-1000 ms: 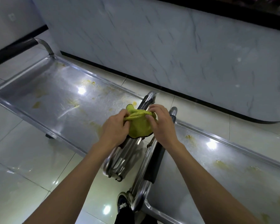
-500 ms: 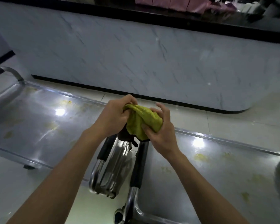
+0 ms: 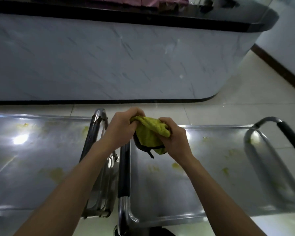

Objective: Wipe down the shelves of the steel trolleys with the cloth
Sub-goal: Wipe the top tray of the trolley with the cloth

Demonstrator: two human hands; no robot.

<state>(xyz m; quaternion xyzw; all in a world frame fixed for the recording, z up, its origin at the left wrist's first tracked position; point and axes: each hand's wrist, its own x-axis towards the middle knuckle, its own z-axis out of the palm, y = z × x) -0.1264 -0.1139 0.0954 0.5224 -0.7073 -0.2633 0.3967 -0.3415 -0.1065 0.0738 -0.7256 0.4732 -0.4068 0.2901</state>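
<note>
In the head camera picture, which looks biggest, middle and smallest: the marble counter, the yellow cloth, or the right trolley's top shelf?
1. Marble counter, fills most of the upper picture.
2. Right trolley's top shelf.
3. Yellow cloth, bunched between both hands.
The shelf is nearer the camera, so its real size could differ.

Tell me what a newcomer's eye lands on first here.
The bright yellow cloth at centre, gripped between the left hand and right hand. Below lie two steel trolley shelves, the left shelf and the right shelf, both dotted with yellowish smears.
</note>
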